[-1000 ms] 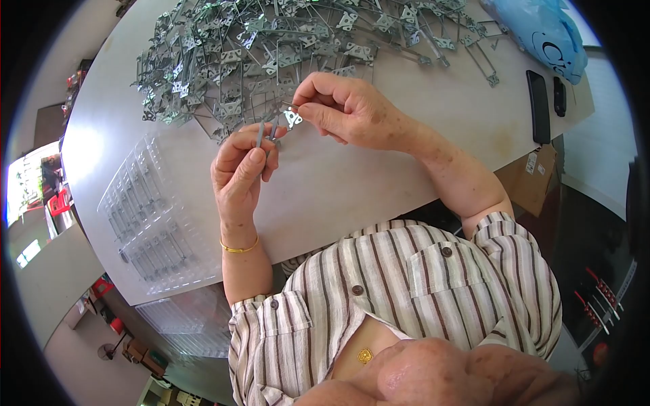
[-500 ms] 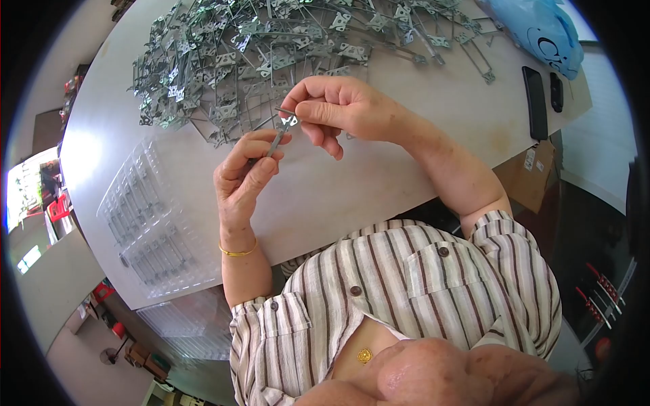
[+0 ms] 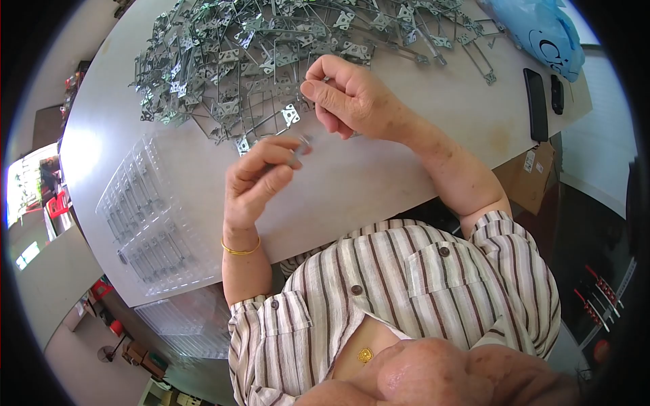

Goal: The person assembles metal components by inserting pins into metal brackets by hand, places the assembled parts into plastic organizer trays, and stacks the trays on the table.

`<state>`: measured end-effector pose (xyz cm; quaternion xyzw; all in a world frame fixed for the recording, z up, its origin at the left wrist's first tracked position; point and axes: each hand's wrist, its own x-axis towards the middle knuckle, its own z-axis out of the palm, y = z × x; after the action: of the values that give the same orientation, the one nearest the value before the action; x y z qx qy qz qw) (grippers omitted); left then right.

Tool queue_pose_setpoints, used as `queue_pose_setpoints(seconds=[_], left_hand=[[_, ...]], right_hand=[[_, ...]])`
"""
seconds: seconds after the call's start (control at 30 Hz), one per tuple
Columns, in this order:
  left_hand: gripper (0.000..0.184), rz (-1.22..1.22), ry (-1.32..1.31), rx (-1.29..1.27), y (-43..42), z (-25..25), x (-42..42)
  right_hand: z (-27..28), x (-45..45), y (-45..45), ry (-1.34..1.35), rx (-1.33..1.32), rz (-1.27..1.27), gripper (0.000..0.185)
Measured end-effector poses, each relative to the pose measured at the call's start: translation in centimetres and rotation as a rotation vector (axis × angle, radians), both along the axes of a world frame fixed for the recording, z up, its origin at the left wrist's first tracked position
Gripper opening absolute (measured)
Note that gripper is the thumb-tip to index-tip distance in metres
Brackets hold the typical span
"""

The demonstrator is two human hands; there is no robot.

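Observation:
My left hand (image 3: 256, 181), with a yellow bangle at the wrist, pinches a small grey metal piece (image 3: 298, 153) between thumb and fingers. Motion blurs the piece, so its exact shape is unclear. Up and to the right, apart from it, my right hand (image 3: 349, 98) is closed, thumb against curled index finger. Whatever it holds, if anything, is hidden. Beyond both hands spreads a heap of metal brackets with thin rods (image 3: 230, 74). One bright bracket plate (image 3: 290, 115) lies at the heap's near edge, between the hands.
A clear plastic tray (image 3: 145, 216) with rows of metal pieces lies on the white table (image 3: 365, 176) at left. More clear trays (image 3: 189, 328) are below the table edge. At right are a blue plastic bag (image 3: 542, 37), a black phone (image 3: 535, 105) and a cardboard box (image 3: 528, 179).
My hands have moved apart: the right went up and right, the left slightly right with its metal piece. The thin rod seen at my right fingertips no longer shows.

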<state>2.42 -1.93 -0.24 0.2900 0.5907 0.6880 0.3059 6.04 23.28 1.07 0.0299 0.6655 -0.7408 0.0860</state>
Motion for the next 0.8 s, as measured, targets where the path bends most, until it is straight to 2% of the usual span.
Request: queue_pose_setpoints(seconds=[0.2, 0.33, 0.6, 0.8], left_hand=[[0.02, 0.284, -0.181, 0.123, 0.1, -0.3, -0.6], [0.019, 0.282, -0.15, 0.119, 0.1, -0.6, -0.5], [0.013, 0.215, 0.083, -0.062, 0.3, -0.1, 0.0], [0.009, 0.221, 0.157, -0.098, 0.3, 0.1, 0.2]], right_hand=[[-0.1, 0.3, -0.6, 0.1, 0.027, 0.073, 0.013], [-0.1, 0.5, -0.9, 0.073, 0.019, 0.125, 0.012], [0.2, 0.7, -1.0, -0.051, -0.035, 0.131, 0.016], [0.2, 0.7, -0.6, -0.073, -0.166, 0.181, 0.018]])
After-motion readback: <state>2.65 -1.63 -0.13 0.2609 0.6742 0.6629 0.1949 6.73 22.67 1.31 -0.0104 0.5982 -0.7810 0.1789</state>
